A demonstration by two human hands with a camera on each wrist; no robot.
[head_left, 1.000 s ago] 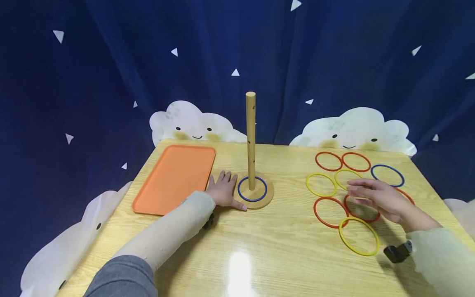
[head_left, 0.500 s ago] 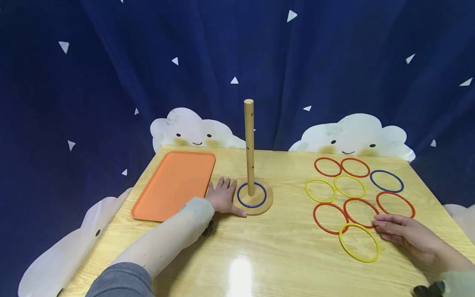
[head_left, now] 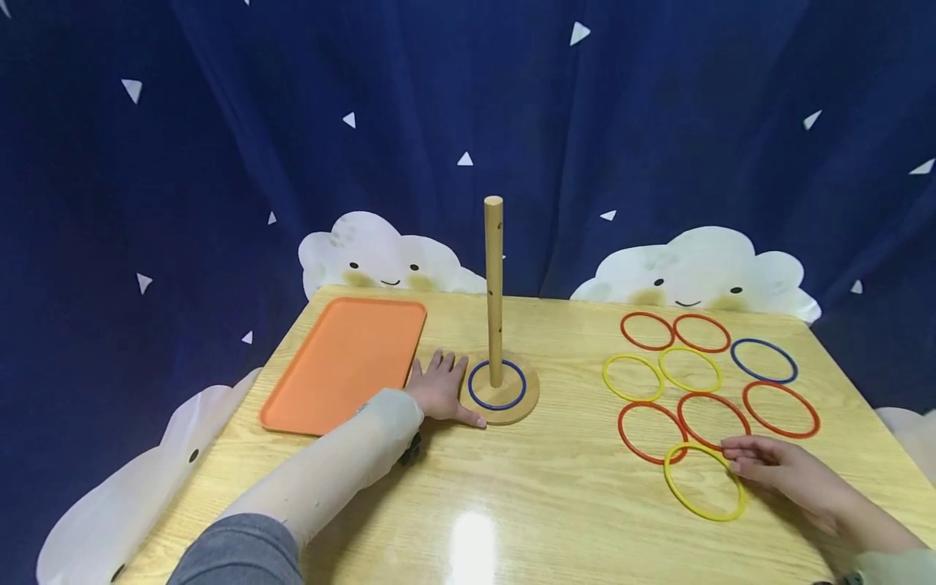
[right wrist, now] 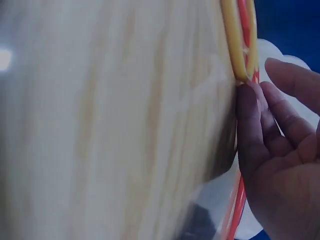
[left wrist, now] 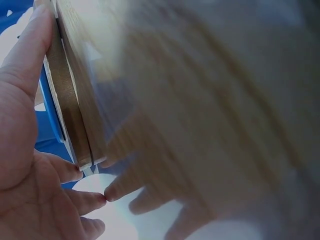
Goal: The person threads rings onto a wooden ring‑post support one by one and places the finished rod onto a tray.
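Note:
A wooden peg (head_left: 494, 284) stands upright on its round base (head_left: 528, 400), with a blue ring (head_left: 497, 408) lying around its foot. My left hand (head_left: 439, 394) is spread flat at the base's left side, thumb along the front; the thumb touches the base edge in the left wrist view. At the right, my right hand (head_left: 793, 479) has its fingertips at the right rim of the nearest yellow ring (head_left: 720, 518). In the right wrist view the thumb stands apart from the straight fingers, which touch the yellow ring (right wrist: 235, 45). That ring overlaps a red ring (head_left: 620, 426).
An orange tray (head_left: 344, 366) lies on the left of the wooden table (head_left: 570, 487). More red and yellow rings and one blue ring (head_left: 764, 380) lie flat behind my right hand. A dark blue curtain (head_left: 409, 97) hangs behind the table.
My right hand has come back from over the rings toward the near right, then moved left to the nearest yellow ring, which has shifted slightly left. The left hand stays by the base.

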